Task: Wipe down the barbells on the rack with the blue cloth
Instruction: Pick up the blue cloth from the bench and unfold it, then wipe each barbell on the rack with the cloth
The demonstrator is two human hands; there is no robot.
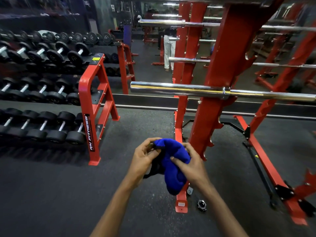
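Though vertical, "RN FITNESS" rack label [90,134].

The cloth [172,161] in the grip is bright blue, with a black strip at its left edge. Above the grip, the barbell [179,88] is mirror chrome on a red rack [205,120]. Left of the grip, black dumbbells [56,132] with silver handles sit on a red stand [93,100] lettered white on black. Below the grip, the floor [51,194] is dark grey, finely speckled.
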